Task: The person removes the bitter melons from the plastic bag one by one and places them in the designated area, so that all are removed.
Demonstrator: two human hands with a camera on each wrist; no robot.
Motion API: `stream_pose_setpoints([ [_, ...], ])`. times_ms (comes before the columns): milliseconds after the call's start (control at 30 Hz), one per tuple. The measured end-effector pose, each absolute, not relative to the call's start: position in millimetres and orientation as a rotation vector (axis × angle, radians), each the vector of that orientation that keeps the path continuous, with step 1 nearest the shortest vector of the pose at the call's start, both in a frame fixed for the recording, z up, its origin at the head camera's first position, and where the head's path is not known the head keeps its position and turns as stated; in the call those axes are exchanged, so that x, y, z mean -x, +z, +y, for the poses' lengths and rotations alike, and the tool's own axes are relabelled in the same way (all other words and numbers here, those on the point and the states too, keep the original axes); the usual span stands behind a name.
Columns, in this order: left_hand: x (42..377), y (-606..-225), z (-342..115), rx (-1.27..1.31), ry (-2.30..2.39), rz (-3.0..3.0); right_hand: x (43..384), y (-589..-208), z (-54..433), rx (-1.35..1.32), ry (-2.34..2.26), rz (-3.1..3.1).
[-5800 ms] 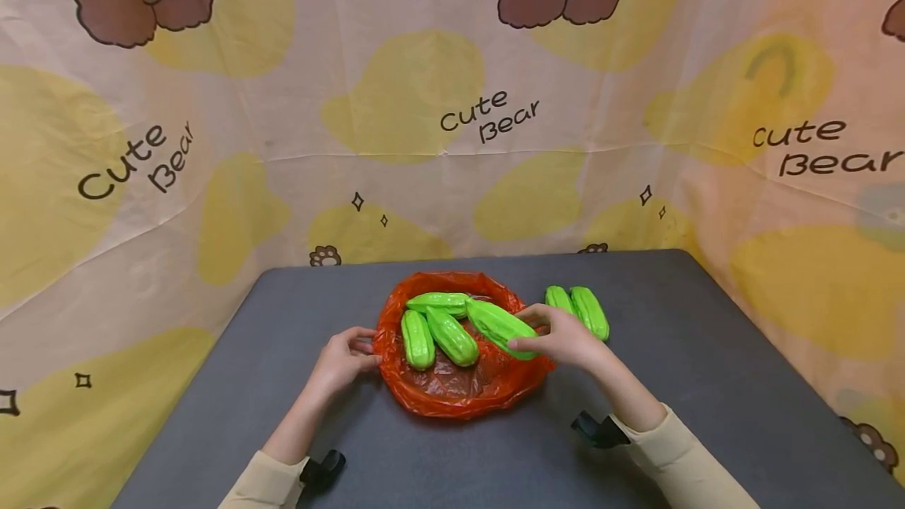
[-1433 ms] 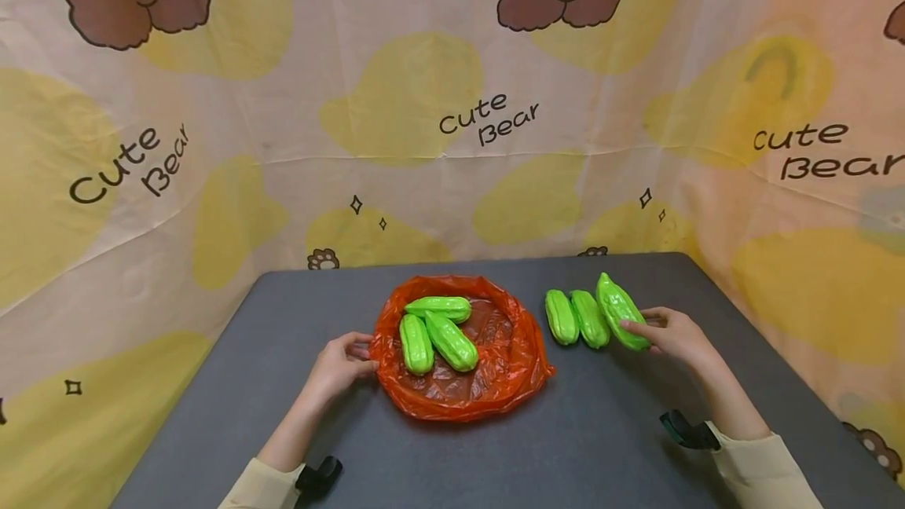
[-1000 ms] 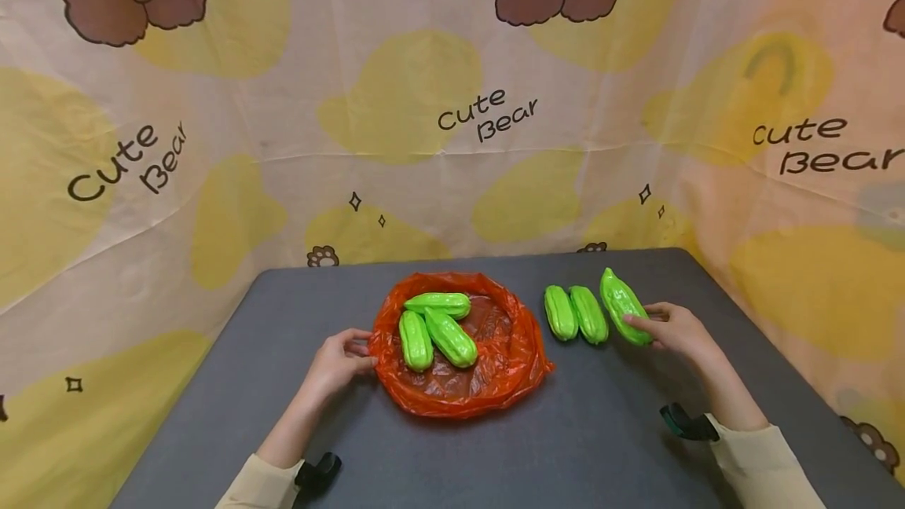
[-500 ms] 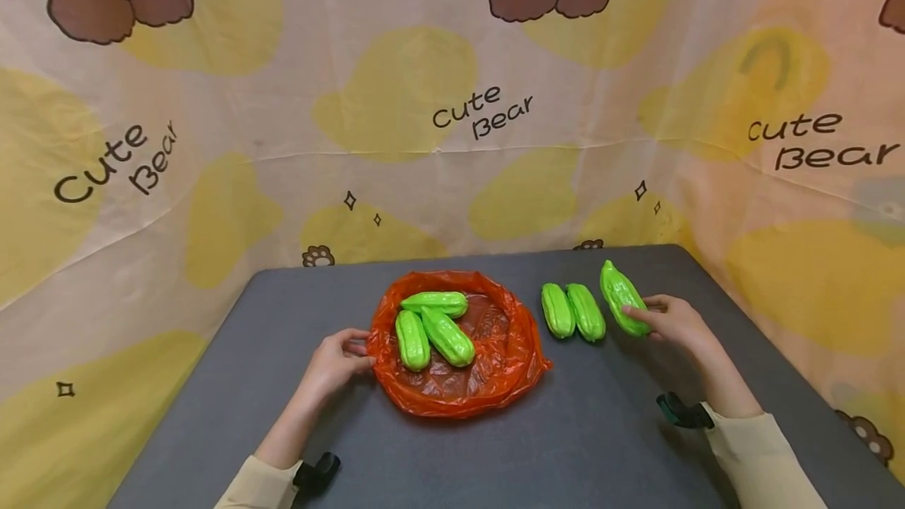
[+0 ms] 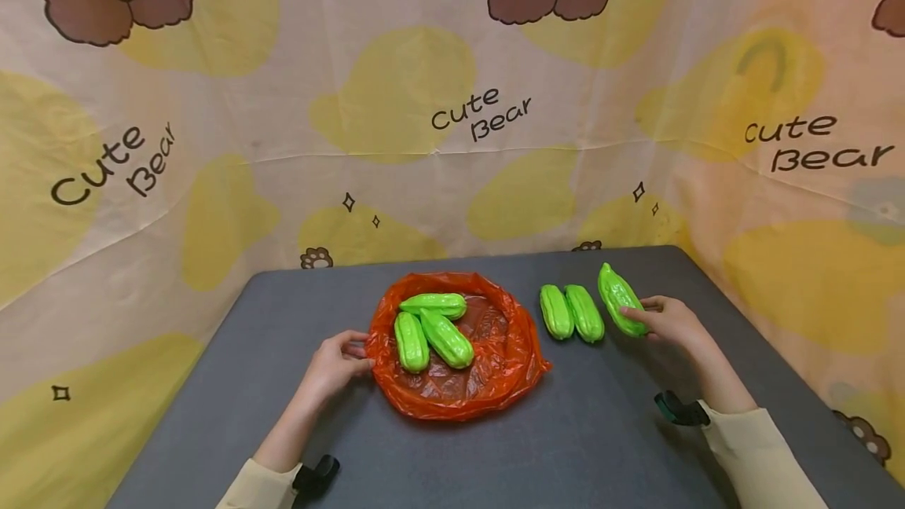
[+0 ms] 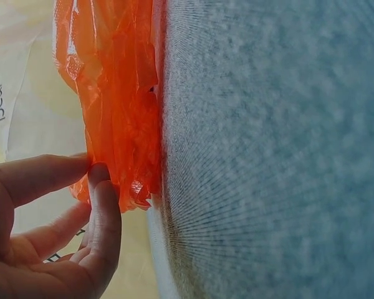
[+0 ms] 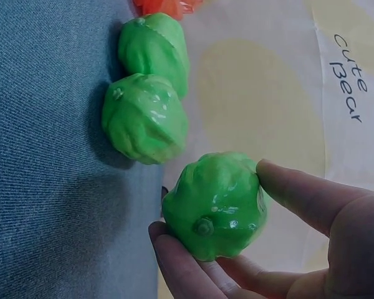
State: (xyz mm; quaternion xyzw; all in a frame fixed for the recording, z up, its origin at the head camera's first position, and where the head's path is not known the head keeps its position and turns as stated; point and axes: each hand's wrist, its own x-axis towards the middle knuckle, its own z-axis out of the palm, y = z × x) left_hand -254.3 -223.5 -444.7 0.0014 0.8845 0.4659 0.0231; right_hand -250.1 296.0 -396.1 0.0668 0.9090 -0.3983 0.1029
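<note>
My right hand (image 5: 675,324) holds a bright green, ridged bitter melon (image 5: 619,298) between thumb and fingers, its pointed end tilted up and away. In the right wrist view this bitter melon (image 7: 215,205) hangs off the table surface, apart from two others. Those two bitter melons (image 5: 557,313) lie side by side just left of it. An open red plastic bag (image 5: 495,403) with a rolled rim sits mid-table, with three bitter melons (image 5: 448,338) inside. At its left side my left hand (image 5: 335,362) pinches the rim; the left wrist view shows thumb and finger on the crinkled plastic (image 6: 121,124).
The grey table (image 5: 452,462) has rounded far corners. Behind and beside it hangs a printed cloth (image 5: 396,93) with bears and lettering. Black wrist mounts (image 5: 680,408) sit on both forearms near the sleeves.
The right hand has carried a bitter melon from over the bag to the right, beyond the two lying there. Through the last second both hands stay nearly still; the head view shifts slightly.
</note>
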Motion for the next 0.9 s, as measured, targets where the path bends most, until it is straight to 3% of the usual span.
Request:
stream_pose_setpoints([
  [900, 252.3, -443.3, -221.6, 0.007, 1.428, 2.741, 263.0, -407.7, 300.4, -0.227, -1.259, 2.619],
])
